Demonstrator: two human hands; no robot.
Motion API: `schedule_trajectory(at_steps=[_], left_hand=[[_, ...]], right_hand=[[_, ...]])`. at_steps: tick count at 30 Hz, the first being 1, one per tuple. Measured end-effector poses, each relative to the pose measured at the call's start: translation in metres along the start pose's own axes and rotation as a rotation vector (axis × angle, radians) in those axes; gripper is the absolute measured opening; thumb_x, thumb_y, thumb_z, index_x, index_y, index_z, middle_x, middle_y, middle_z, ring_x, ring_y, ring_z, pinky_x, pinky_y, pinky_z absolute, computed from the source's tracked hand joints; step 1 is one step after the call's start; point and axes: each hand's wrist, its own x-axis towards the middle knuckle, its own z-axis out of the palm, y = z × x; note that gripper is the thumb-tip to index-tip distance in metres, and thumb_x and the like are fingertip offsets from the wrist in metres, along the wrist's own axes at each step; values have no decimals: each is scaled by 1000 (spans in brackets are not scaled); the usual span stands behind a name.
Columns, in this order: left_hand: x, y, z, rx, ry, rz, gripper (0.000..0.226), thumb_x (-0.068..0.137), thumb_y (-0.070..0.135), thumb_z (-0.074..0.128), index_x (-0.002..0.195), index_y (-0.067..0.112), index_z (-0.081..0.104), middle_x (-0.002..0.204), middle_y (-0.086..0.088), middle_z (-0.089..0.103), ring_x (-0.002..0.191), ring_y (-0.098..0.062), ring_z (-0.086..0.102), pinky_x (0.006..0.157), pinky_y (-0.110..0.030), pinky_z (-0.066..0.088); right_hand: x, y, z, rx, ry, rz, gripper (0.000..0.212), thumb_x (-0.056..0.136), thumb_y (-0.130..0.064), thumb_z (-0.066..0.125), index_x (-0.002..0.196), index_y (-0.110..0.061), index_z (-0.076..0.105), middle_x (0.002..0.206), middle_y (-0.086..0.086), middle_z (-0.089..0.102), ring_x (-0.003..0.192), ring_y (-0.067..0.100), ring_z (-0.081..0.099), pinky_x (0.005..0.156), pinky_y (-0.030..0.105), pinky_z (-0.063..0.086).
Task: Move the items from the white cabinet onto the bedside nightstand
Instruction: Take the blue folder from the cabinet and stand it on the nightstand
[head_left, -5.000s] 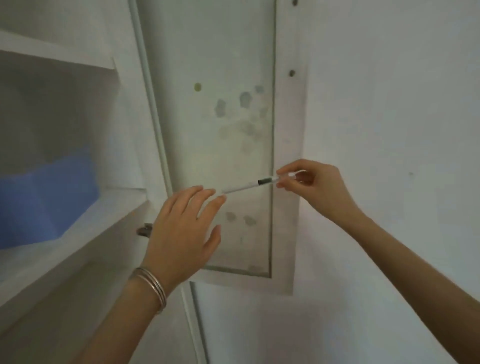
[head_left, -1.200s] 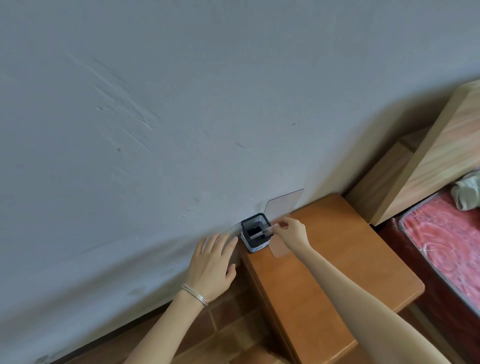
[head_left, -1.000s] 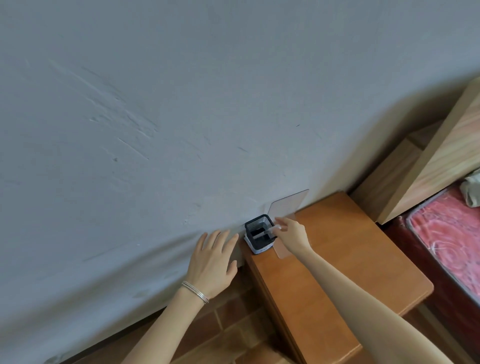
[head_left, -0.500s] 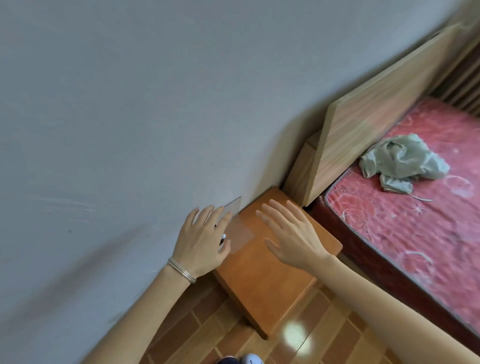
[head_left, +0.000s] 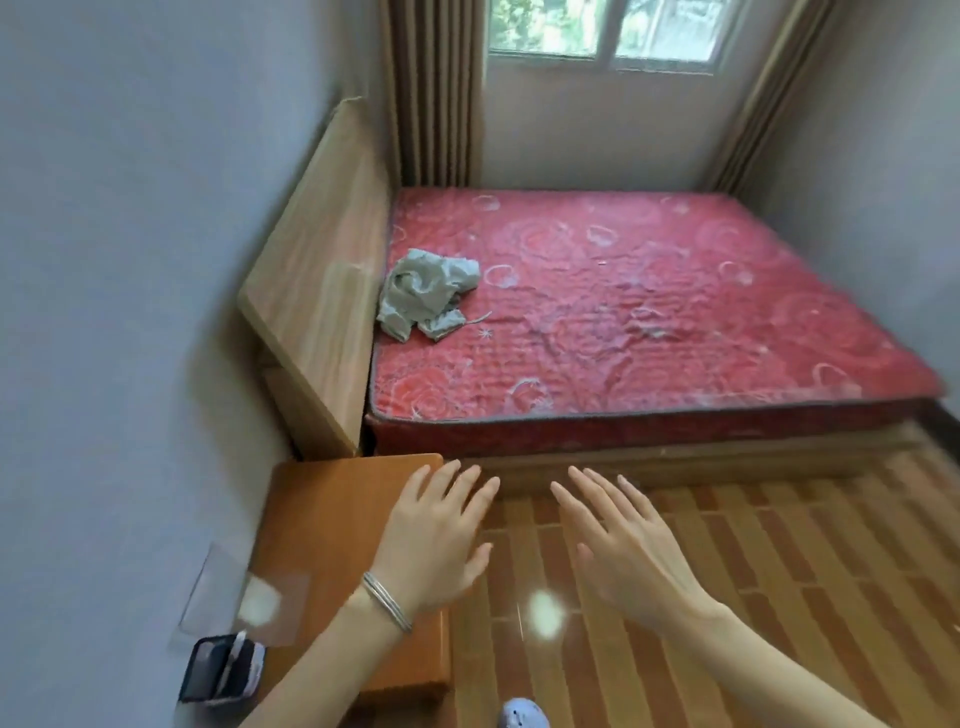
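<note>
Left hand (head_left: 436, 540) and right hand (head_left: 626, 553) are held out empty, fingers spread, while what looks like a pen (head_left: 235, 656) is seen standing in the holder (head_left: 208, 673) on the nightstand (head_left: 332, 514) by the wall (head_left: 104, 260).

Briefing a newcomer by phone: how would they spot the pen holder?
Find the orange wooden nightstand beside the red bed. At its near wall-side corner stands the pen holder, a dark square cup holding a white pen, unlike the clear sheet beside it.

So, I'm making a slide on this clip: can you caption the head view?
Left hand and right hand hover open, pen in the holder on the nightstand, red bed beyond.
</note>
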Motion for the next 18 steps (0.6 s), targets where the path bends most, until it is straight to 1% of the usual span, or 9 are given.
schedule_trajectory(at_steps=[3, 5, 8, 11, 13, 18], left_hand=[[35, 58, -2, -47, 20, 224, 58, 75, 48, 53, 124, 18, 61, 120, -6, 64, 113, -26, 58, 94, -47, 47], [55, 105, -7, -97, 17, 364, 59, 75, 48, 43, 122, 18, 63, 118, -5, 64, 112, -26, 59, 94, -47, 47], [75, 182, -13, -151, 31, 580, 59, 71, 46, 45, 120, 18, 63, 116, -4, 64, 110, -25, 59, 92, -45, 48], [84, 265, -19, -202, 58, 792, 59, 68, 41, 54, 122, 20, 61, 116, -2, 64, 108, -23, 59, 90, -41, 48], [83, 324, -25, -228, 59, 914, 59, 68, 42, 50, 121, 20, 61, 115, -1, 64, 106, -23, 60, 89, -40, 49], [62, 479, -39, -313, 100, 1156, 58, 69, 39, 51, 121, 16, 61, 114, -2, 64, 106, -25, 60, 88, -40, 49]], right_hand=[[-66, 30, -15, -24, -16, 241, 59, 80, -28, 39, 138, -17, 41, 139, 7, 47, 130, 23, 42, 106, 42, 25], [-113, 46, -32, -37, -3, 390, 57, 82, -32, 39, 137, -17, 42, 137, 6, 50, 128, 22, 45, 106, 41, 29], [-188, 67, -58, -69, 2, 593, 55, 84, -36, 40, 136, -19, 43, 135, 4, 52, 126, 19, 47, 105, 42, 38], [-268, 80, -77, -95, 39, 771, 53, 86, -36, 49, 136, -19, 44, 135, 4, 52, 127, 19, 46, 105, 43, 38], [-324, 84, -90, -136, 65, 888, 52, 85, -36, 53, 134, -19, 47, 133, 4, 54, 125, 20, 48, 104, 43, 37], [-467, 90, -121, -213, 62, 1136, 51, 84, -39, 49, 132, -21, 49, 130, 3, 56, 123, 21, 50, 104, 44, 37]])
